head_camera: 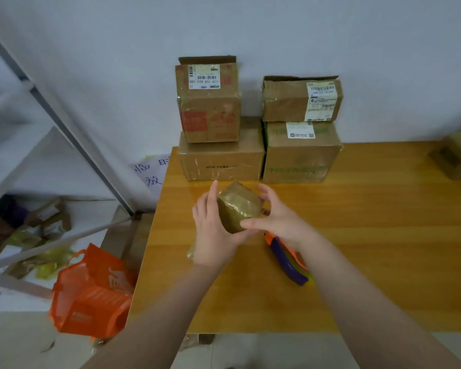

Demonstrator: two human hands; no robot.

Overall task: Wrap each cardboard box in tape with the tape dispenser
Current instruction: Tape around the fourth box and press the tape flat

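Above the wooden table (383, 235), the small cardboard box (238, 206) is gripped by curled fingers of the left hand (213, 230) and right hand (274, 217), and its tape is best pressed flat before the tape dispenser (288, 259) is lifted.

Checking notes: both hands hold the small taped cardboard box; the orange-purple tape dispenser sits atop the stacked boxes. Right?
No. Head view: the orange-purple tape dispenser lies on the wooden table, not atop the stacked boxes. Left hand and right hand hold the taped box.
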